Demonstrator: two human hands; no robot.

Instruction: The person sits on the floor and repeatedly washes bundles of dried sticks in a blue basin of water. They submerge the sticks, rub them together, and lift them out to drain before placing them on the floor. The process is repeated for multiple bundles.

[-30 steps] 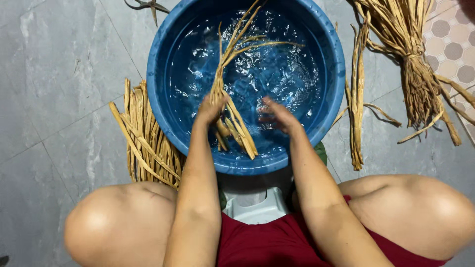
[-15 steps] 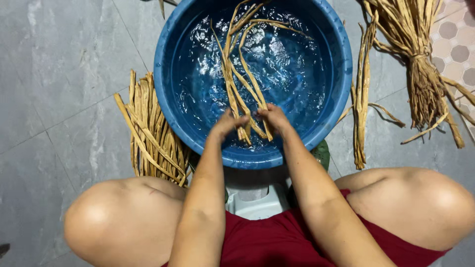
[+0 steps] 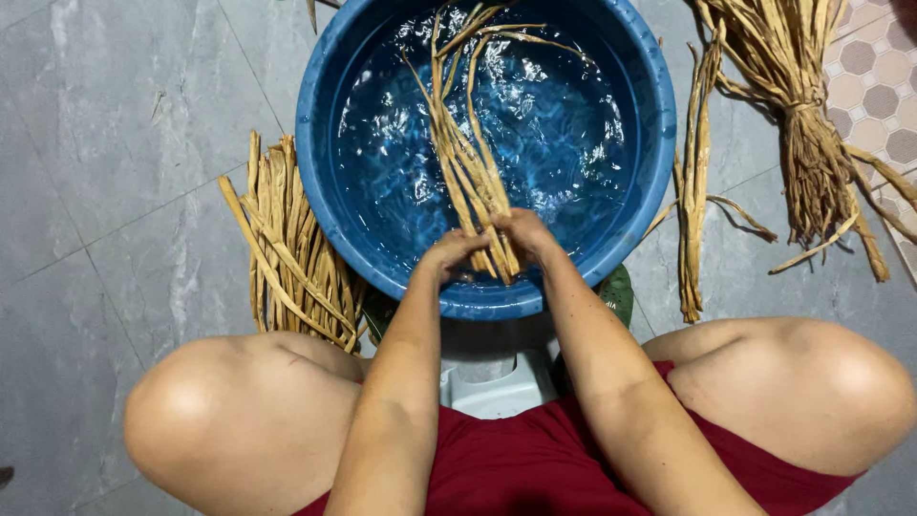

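Left hand (image 3: pixel 457 250): fingers curled round the near end of the wet strips (image 3: pixel 468 162).
Right hand (image 3: pixel 521 231): fingers closed on the same ends.
Wet strips: lying across the water in the blue basin (image 3: pixel 659 143).
Floor (image 3: pixel 115 172): dry bundle (image 3: pixel 287 248) left of the basin, tied bundle (image 3: pixel 802 115) right.

No packages, labels, signs or screens appear anywhere in view, neither near the grip nor farther from it.
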